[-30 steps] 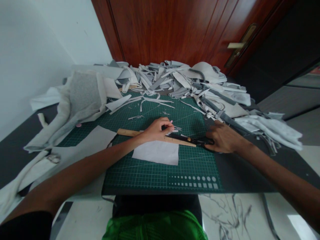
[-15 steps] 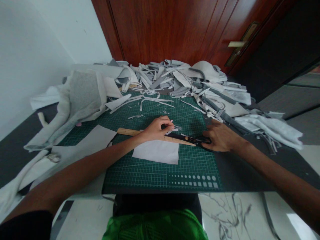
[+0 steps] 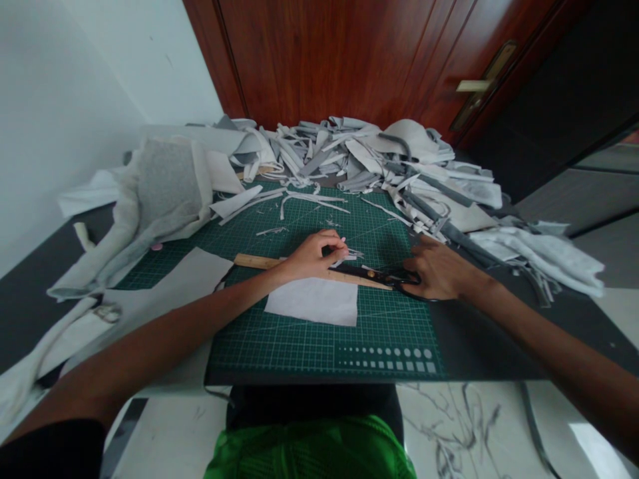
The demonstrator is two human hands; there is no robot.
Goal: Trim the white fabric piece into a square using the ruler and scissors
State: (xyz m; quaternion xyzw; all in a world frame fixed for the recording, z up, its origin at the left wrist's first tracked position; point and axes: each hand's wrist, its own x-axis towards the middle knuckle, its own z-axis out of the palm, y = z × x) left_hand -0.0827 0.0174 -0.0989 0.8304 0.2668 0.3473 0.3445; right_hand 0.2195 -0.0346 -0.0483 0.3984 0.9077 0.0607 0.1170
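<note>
Scissors (image 3: 372,272) flat, long axis 3-to-9 o'clock, under curled right hand (image 3: 439,269), pointing toward bunched left hand (image 3: 313,258), pinch contents unclear.

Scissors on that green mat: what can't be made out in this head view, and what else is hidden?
Head view:
- Scissors: handles hidden under the right hand.
- Ruler: middle hidden by the left hand; any markings too small.
- Whatever the left hand pinches: too small, partly hidden by that hand.
- Scrap pile: lower layers hidden by upper scraps.
</note>
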